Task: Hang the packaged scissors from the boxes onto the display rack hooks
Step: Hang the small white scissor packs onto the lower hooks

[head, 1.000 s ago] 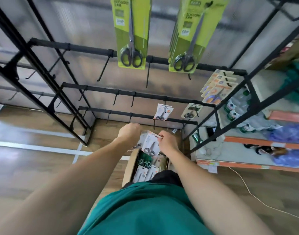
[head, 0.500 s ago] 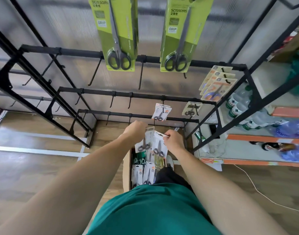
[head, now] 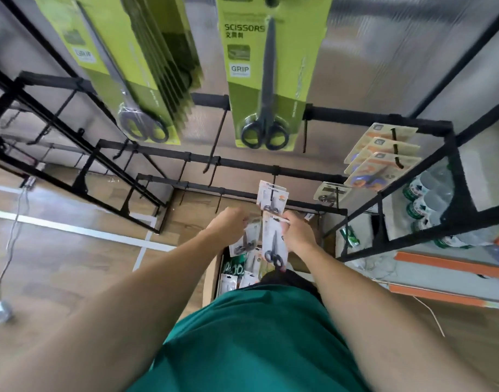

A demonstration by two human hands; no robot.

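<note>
Two packs in hand, one hook just above

Two hands work low over the box: the left hand grips a small scissors pack by its upper end, and the right hand pinches a second pack by its edge, fingers curled round the card. Both packs hang with their long axis running roughly twelve to six o'clock, handles toward six. More packs lie in the open cardboard box directly beneath, at six o'clock from the hands.

What matters for the next move: the bottom-rail hook, already carrying a matching white pack, sits at twelve o'clock from the right hand's pack and just beside its top edge. The right hand is the nearer one, so it is likely to hang first; the card's hole has to be raised and lined up with the hook tip, and whether the hole is free of the fingers cannot be told through the blur.

Around them, the hung pack itself crowds the hook. At one o'clock a grey-carded pack hangs, with orange-and-purple packs beyond it. Large green packs hang well apart at twelve o'clock, and empty hooks stand at eleven o'clock
</note>
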